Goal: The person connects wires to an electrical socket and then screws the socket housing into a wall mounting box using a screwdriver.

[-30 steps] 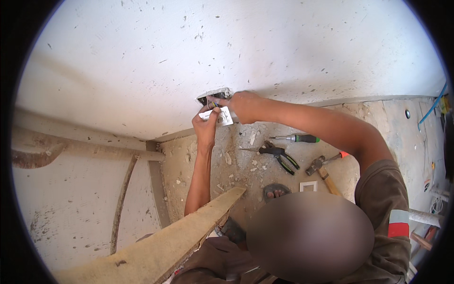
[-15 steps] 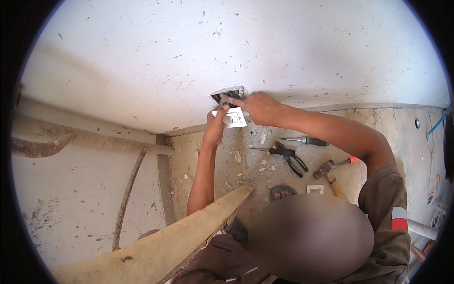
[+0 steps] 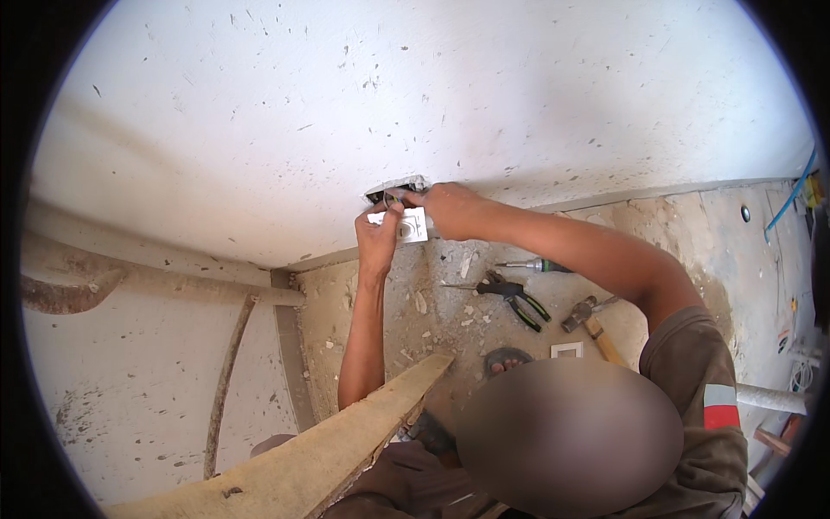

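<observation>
Pinching the socket [image 3: 411, 227], left hand [image 3: 377, 241] is up by the hole [image 3: 377, 195]; right hand [image 3: 450, 211] reaches there too, grip impossible to tell!

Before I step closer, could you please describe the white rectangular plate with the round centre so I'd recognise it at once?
On the large, dark-speckled white wall, find the ragged hole near its foot. The white rectangular plate is just below it in the picture, held by the person's left hand. Its round centre sets it apart from the white rectangular frame on the dusty floor.
</observation>
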`<state>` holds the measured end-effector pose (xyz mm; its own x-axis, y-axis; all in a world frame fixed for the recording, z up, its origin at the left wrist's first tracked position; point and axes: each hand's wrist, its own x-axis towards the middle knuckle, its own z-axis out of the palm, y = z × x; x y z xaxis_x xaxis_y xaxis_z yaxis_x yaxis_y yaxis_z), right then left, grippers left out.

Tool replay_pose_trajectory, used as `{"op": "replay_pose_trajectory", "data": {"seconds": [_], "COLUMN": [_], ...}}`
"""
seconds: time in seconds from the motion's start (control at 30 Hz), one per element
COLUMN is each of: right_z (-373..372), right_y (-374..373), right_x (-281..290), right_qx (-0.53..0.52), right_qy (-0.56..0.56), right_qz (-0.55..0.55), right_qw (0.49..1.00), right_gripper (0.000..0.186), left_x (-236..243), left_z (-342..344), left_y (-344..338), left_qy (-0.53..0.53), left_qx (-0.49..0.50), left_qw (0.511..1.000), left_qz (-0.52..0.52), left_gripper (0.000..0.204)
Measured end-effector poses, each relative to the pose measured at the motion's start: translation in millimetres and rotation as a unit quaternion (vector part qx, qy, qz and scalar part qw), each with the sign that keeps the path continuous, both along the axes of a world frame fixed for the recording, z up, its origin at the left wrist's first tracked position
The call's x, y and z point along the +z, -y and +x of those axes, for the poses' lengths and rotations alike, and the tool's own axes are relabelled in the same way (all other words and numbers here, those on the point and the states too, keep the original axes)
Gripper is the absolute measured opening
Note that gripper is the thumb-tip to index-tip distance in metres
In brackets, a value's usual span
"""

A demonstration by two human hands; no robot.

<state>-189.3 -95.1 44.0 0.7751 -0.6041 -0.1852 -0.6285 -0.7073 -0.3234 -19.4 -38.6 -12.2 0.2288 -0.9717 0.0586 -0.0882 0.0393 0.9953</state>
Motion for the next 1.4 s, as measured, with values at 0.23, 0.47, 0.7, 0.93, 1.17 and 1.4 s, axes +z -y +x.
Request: {"op": "replay_pose_trajectory", "data": {"seconds": [0.23,0.47,0.7,0.93,1.17,1.4], "right_z": [-4.1,-23.1,-4.4,-9.9,-8.3,-2.3], "right_y": [5.4,-35.9,-43.0,-28.4,-26.8,-29.9], "right_x": [-3.4,-52.8,-63.3,-64.1,-63.7,-59.8], "right_qx": [-0.005,-0.106,-0.195,-0.167,-0.164,-0.164], "right_qy": [0.044,0.456,0.533,0.512,0.525,0.532], "right_qz": [0.072,0.1,0.141,0.073,0.042,0.068], "right_qw": [0.996,0.878,0.811,0.839,0.834,0.828], "right_gripper": [0.071,0.046,0.022,0.025,0.026,0.023], "left_x": [-1.1,5.6,1.8,0.5,0.0,14.1], "left_z": [-15.9,-13.5,-14.1,-16.5,-14.0,5.3], "left_y": [8.8,4.2,6.6,7.9,11.3,-5.5], "left_qy": [-0.157,-0.096,-0.058,-0.033,-0.034,0.006], "left_qx": [0.038,0.045,0.064,0.061,0.061,-0.009], "left_qw": [0.986,0.994,0.996,0.996,0.996,0.999], "left_qz": [0.036,0.0,-0.028,-0.057,-0.054,-0.033], "left_gripper": [0.026,0.025,0.026,0.027,0.03,0.034]}}
